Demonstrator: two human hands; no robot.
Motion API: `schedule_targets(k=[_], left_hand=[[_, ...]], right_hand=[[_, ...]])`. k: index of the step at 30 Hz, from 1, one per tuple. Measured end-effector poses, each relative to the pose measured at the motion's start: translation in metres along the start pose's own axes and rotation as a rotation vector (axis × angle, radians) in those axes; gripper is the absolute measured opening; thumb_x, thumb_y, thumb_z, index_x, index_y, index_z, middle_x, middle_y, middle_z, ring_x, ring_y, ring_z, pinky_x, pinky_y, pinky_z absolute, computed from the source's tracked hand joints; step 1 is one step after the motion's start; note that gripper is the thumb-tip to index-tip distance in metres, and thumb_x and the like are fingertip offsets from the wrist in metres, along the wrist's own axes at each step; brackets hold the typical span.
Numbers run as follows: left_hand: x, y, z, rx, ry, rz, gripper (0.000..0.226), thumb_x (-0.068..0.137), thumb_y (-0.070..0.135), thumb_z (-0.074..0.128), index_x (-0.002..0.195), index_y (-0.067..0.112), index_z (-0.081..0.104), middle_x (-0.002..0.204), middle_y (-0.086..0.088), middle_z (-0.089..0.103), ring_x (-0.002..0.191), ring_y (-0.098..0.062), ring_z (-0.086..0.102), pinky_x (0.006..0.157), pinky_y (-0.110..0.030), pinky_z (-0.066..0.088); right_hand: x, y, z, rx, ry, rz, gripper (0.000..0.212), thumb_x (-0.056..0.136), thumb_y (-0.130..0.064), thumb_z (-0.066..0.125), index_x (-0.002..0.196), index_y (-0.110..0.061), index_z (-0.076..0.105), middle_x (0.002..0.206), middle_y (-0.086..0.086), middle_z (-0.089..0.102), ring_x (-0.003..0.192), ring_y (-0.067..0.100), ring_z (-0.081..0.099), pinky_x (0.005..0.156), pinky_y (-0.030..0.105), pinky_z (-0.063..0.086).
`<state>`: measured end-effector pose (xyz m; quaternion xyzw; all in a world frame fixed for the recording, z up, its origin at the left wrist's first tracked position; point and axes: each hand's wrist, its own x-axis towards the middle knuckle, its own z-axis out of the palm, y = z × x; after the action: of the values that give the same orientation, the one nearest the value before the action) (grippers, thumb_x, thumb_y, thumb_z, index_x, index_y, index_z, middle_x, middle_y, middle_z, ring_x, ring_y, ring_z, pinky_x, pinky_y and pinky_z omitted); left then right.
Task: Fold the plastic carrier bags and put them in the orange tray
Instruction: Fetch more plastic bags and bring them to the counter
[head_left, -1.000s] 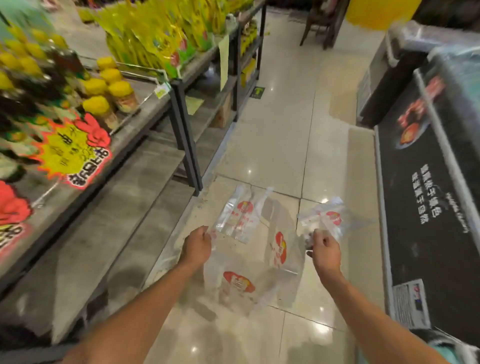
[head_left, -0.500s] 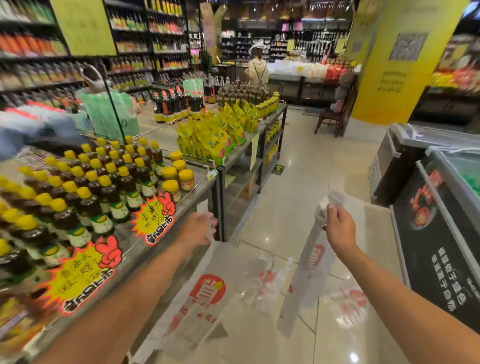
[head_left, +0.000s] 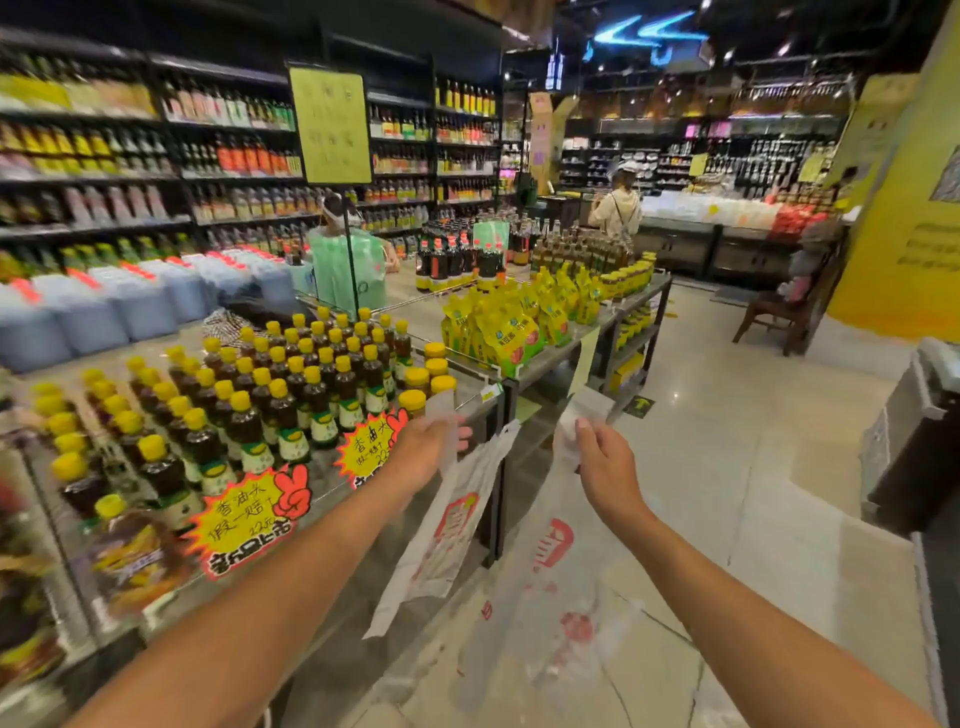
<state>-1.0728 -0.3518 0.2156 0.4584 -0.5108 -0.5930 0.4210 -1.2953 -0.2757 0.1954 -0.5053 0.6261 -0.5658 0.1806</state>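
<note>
Two thin, translucent white plastic carrier bags with red print hang in mid-air just beside the grey metal display table (head_left: 545, 361). The left hand (head_left: 431, 449) pinches the handle strip of the left bag (head_left: 452, 535). The right hand (head_left: 608, 470) pinches the handle of the right bag (head_left: 545, 561). Both are judged featherlight, limp and slippery, and best gripped at handles or corners. A third may lie on the glossy tiled floor (head_left: 727, 467), but blur prevents confirmation. No orange tray is visible.
</note>
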Motion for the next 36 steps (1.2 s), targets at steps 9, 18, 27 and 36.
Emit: schedule_targets(k=[9,18,27,36], left_hand=[[-0.062,0.008,0.035,0.095,0.075,0.174,0.019,0.103,0.01,0.055,0.097,0.003,0.072,0.083,-0.006,0.071,0.075,-0.008,0.068,0.067,-0.019,0.051],[-0.125,0.005,0.022,-0.007,0.214,0.072,0.03,0.098,0.013,0.042,0.089,0.012,0.07,0.093,-0.015,0.068,0.087,-0.026,0.061,0.071,-0.033,0.046],[-0.192,0.004,-0.041,0.018,0.28,0.144,0.047,0.085,0.04,0.067,0.103,-0.003,0.068,0.099,-0.029,0.067,0.098,-0.04,0.068,0.09,-0.05,0.052],[-0.272,0.014,-0.135,-0.104,0.564,0.085,0.033,0.107,0.02,0.038,0.112,0.009,0.069,0.108,-0.017,0.076,0.1,-0.033,0.072,0.102,-0.05,0.053]], right_hand=[[-0.038,-0.046,0.045,-0.034,-0.184,-0.28,0.042,0.105,-0.036,0.052,0.066,-0.021,0.055,0.064,-0.001,0.055,0.065,0.012,0.052,0.062,0.038,0.04],[-0.076,-0.063,0.075,0.046,-0.25,-0.361,0.019,0.098,-0.032,0.057,0.09,-0.018,0.066,0.081,-0.005,0.065,0.077,0.012,0.06,0.069,0.044,0.052],[-0.126,-0.09,0.114,0.111,-0.663,-0.487,0.044,0.1,-0.026,0.04,0.137,-0.02,0.063,0.12,0.001,0.06,0.113,0.009,0.056,0.101,0.027,0.045],[-0.191,-0.133,0.165,0.127,-0.726,-0.608,0.065,0.076,-0.01,0.065,0.137,-0.024,0.048,0.128,-0.008,0.052,0.111,0.001,0.05,0.095,0.024,0.044]])
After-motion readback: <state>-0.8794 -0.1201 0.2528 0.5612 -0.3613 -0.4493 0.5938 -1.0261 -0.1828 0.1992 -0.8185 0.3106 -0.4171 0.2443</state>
